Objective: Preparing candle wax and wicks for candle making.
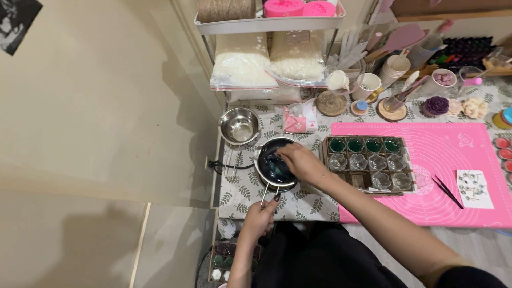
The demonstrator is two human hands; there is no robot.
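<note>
A small metal pot (pixel 260 160) with dark blue-green liquid sits on a hot plate at the table's left end. My left hand (pixel 260 217) grips the pot's thin handle (pixel 265 193) near the front edge. My right hand (pixel 298 160) reaches over the pot's rim with fingers bunched above the liquid; whether it holds a stirrer is hidden. Just right of the pot stands a brown tray (pixel 368 184) of small glass cups, the back row filled with green liquid, the others clear.
An empty steel bowl (pixel 239 127) sits behind the pot. A pink mat (pixel 453 154) carries black tweezers (pixel 447 191) and a white card of wicks (pixel 474 189). Bags of white flakes (pixel 242 64), cups, tools and flower-shaped candles line the back. A black cord (pixel 221 166) runs off the left edge.
</note>
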